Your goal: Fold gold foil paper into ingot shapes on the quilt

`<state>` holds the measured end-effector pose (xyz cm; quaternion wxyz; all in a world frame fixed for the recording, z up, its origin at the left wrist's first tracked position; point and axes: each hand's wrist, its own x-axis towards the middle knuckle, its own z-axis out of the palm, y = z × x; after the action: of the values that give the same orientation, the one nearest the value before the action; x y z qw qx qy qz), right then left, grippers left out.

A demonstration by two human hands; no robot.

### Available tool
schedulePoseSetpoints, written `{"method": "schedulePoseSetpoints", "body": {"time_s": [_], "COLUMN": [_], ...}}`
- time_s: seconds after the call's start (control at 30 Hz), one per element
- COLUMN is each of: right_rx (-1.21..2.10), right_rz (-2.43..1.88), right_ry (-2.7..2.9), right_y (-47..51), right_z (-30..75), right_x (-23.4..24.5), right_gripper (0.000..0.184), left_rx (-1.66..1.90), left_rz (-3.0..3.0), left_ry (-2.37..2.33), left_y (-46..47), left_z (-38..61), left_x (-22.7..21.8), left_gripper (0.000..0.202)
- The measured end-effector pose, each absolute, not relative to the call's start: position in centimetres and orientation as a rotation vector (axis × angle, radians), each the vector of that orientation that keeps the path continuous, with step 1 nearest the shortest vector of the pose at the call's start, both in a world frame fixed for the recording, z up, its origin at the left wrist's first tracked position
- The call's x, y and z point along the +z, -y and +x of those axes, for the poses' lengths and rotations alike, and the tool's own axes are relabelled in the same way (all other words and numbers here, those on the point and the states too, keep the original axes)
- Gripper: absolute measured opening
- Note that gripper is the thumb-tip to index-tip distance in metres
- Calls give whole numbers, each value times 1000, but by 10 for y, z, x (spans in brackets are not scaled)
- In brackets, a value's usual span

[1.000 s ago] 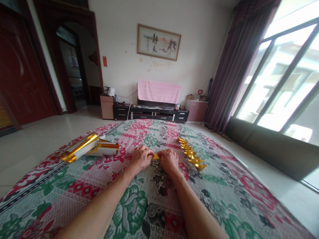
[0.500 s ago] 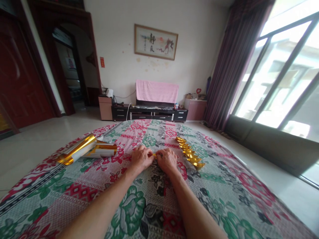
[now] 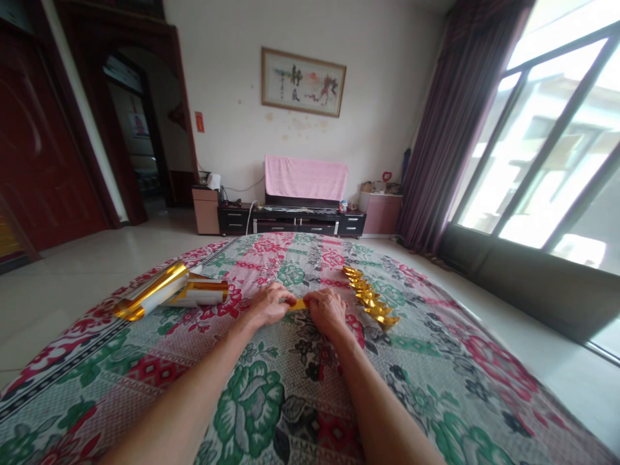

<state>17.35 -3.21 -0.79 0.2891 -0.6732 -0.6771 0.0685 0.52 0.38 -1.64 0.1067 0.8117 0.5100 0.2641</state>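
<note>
Both my hands rest close together on a floral cloth (image 3: 271, 400) that covers a table. My left hand (image 3: 268, 305) and my right hand (image 3: 327, 311) have their fingers curled, and both pinch a small piece of gold foil paper (image 3: 298, 304) that shows between them. Just right of my right hand, a row of several folded gold paper pieces (image 3: 371, 297) runs away from me across the cloth. Rolled sheets of gold and white foil paper (image 3: 169, 290) lie on the cloth to the left of my left hand.
Beyond the table is a tiled floor (image 3: 97, 258), then a low black TV cabinet (image 3: 295, 221) with a pink cloth over it against the far wall. A large window (image 3: 547, 168) with a dark curtain is on the right, dark wooden doors on the left.
My hands have drawn slightly apart, so more of the gold foil piece shows between them. The camera view has barely shifted.
</note>
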Motion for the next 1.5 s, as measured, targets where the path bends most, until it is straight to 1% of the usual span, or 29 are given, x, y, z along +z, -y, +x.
{"method": "schedulePoseSetpoints", "body": {"time_s": [0.17, 0.37, 0.5, 0.6, 0.7, 0.87, 0.97, 1.1, 1.33, 1.5], "right_rx": [206, 153, 107, 92, 113, 133, 150, 160, 178, 169], "right_rz": [-1788, -1777, -1773, -1727, -1682, -1653, -1629, -1571, -1405, -1291], "right_ry": [1823, 1770, 1752, 1775, 1767, 1777, 1770, 1776, 1749, 1631], "right_y": [32, 33, 36, 37, 36, 35, 34, 32, 29, 30], "right_z": [176, 175, 173, 172, 173, 173, 174, 175, 176, 174], "right_x": [-9, -9, -9, -10, -12, -12, -12, -14, -14, -10], "right_gripper": [28, 31, 30, 27, 26, 22, 22, 22, 25, 24], "left_rx": [786, 862, 999, 1007, 994, 964, 971, 986, 1037, 1084], "left_rz": [2432, 2491, 2510, 2487, 2458, 2438, 2413, 2339, 2210, 2103], "left_ry": [-1417, -1441, -1352, -1341, -1363, -1337, -1308, -1281, -1258, -1366], "left_y": [-6, 0, 2, 1, 0, 7, 14, 17, 10, 9], "left_z": [0, 2, 5, 7, 7, 9, 11, 11, 12, 12], "left_x": [-18, -21, -23, -24, -23, -15, -8, -2, -5, -5], "left_gripper": [24, 25, 37, 42, 41, 34, 34, 30, 38, 41]}}
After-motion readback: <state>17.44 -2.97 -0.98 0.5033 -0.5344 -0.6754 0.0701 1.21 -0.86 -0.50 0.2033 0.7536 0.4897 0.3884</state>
